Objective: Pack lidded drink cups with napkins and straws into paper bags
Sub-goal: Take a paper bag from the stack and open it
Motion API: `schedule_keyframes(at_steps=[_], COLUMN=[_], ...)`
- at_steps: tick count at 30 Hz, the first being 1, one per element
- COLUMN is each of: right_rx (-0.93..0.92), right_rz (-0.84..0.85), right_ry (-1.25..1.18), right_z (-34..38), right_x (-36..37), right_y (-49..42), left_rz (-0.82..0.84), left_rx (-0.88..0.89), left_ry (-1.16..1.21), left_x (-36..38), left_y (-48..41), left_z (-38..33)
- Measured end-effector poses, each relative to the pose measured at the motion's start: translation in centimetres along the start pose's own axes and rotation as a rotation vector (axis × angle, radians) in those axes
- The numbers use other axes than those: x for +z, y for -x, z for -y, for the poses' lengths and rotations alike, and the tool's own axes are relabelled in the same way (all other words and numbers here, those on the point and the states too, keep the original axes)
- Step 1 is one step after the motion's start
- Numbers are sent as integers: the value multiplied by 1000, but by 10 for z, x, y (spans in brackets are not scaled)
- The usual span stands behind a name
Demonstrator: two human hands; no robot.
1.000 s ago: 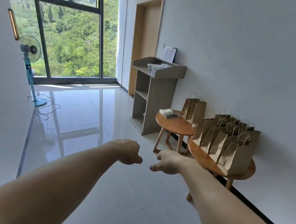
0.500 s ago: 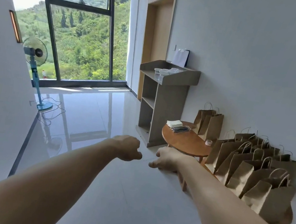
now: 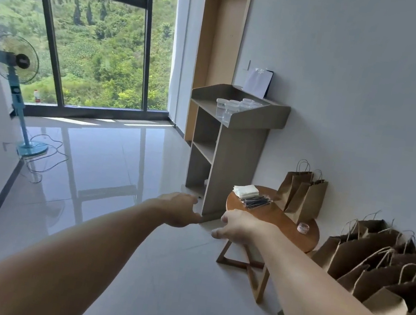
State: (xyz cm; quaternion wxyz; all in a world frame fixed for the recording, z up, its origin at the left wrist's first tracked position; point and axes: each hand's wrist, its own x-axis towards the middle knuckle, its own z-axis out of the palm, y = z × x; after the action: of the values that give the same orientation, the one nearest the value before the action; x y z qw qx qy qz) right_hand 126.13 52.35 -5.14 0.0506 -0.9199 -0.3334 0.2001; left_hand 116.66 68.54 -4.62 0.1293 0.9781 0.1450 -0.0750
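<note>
Where they meet the edge, paper bags (image 3: 365,251) cropped, cups (image 3: 232,107) blurry.

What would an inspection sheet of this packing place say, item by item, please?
Surface: round wooden table, partly bare.
Job's things: clear cups on grey stand; napkins and straws on the table; two paper bags upright behind them; more bags grouped at right.
Clutter: small pink roll near table edge.
Hands: left hand and right hand both empty, fingers loosely curled, in the air.
Cables: fan cable loose on floor.
Surroundings: standing fan, large window, glossy floor.
</note>
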Motion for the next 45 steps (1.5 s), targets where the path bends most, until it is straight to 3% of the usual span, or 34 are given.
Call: schedule_keyframes(at_steps=[5,8,21,32,39,45], right_rx=[58,72,91,163,304,465], right_rz=[-80,-37,-21,12,-46,-88], right_ry=[-66,-67,-73,-116,-216,-302], right_z=[3,-3,-102,-162,-183,-215], right_x=[-38,-51,-139,-181,-212,-222], right_y=[-77,-116,-323,-460,-540,-569], left_rz=[-13,17,40,57,97,136], left_rx=[27,42,74,125,285,475], left_ry=[18,4,-148,-125,-177,-195], left_x=[-34,-40,-73,-88,-103,-108], left_y=[-90,-140,-379,-545,-671,-748], left_z=[36,44,21,17,27,-8])
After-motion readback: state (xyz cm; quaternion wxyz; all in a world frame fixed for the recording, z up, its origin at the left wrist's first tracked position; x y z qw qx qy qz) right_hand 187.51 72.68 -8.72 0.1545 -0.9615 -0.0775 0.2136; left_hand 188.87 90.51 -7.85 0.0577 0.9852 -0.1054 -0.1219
